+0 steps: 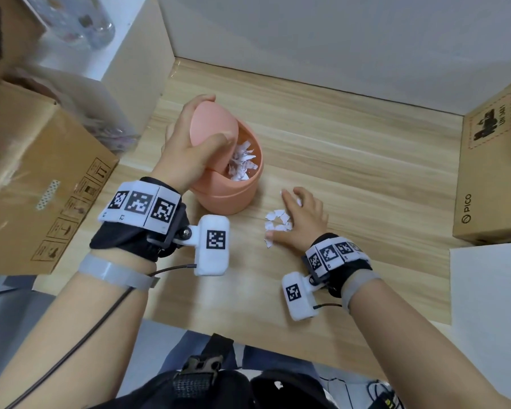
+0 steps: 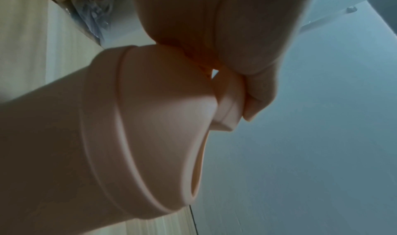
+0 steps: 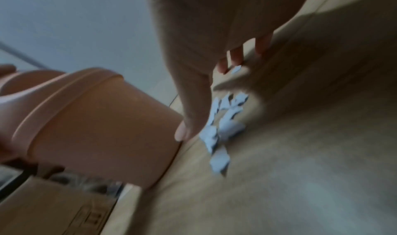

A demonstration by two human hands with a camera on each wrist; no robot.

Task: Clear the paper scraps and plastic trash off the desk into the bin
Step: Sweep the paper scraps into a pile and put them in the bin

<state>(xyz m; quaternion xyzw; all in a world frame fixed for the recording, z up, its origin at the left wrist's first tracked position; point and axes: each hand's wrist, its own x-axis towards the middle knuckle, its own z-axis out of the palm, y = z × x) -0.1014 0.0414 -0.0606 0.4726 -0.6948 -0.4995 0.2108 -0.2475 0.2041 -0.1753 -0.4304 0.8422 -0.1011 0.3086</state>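
Note:
A pink bin [image 1: 227,187] stands on the wooden desk [image 1: 351,160], with torn white paper scraps [image 1: 242,163] inside. My left hand [image 1: 216,117] grips its swing lid [image 1: 204,128] and holds it tilted, so the mouth is uncovered. In the left wrist view the thumb [image 2: 257,94] presses on the lid's edge [image 2: 227,106]. Right of the bin, a small pile of white scraps [image 1: 270,225] lies on the desk. My right hand [image 1: 278,214] rests over it, fingers spread and fingertips on the wood. In the blurred right wrist view the scraps [image 3: 223,128] lie between thumb and fingers.
A large cardboard box [image 1: 42,187] stands left of the bin with crumpled clear plastic [image 1: 101,125] behind it. A PICO carton [image 1: 490,172] and a white sheet [image 1: 490,290] sit at the right. A white wall [image 1: 307,39] closes the desk's back.

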